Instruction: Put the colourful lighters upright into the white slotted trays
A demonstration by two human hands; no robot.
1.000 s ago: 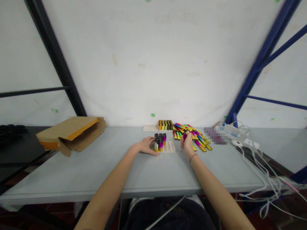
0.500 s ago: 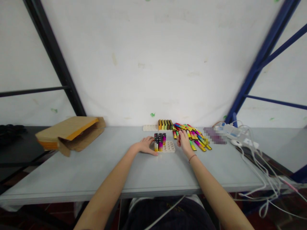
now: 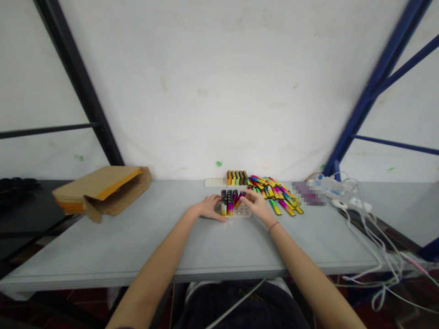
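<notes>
A white tray with round holes (image 3: 244, 213) sits on the table before me. Several shiny gradient-coloured tubes with dark tops (image 3: 229, 209) stand upright in its left part. My left hand (image 3: 208, 209) curves around the tray's left side, thumb at the front corner and fingers farther back, holding it. Over the tray's right part, my right hand (image 3: 255, 204) pinches a purple-and-gold tube (image 3: 239, 199). That tube leans beside the standing ones; whether its lower end is in a hole I cannot tell.
A loose pile of colourful tubes (image 3: 274, 192) lies to the right. At the back are a filled block of yellow and dark tubes (image 3: 236, 177) and another white tray (image 3: 215, 182). An opened cardboard box (image 3: 103, 187) stands left; white cables (image 3: 372, 233) trail at right.
My right hand has moved left from the edge of the pile to the tray, bringing a purple-and-gold tube against the standing ones. The left hand stays where it was.
</notes>
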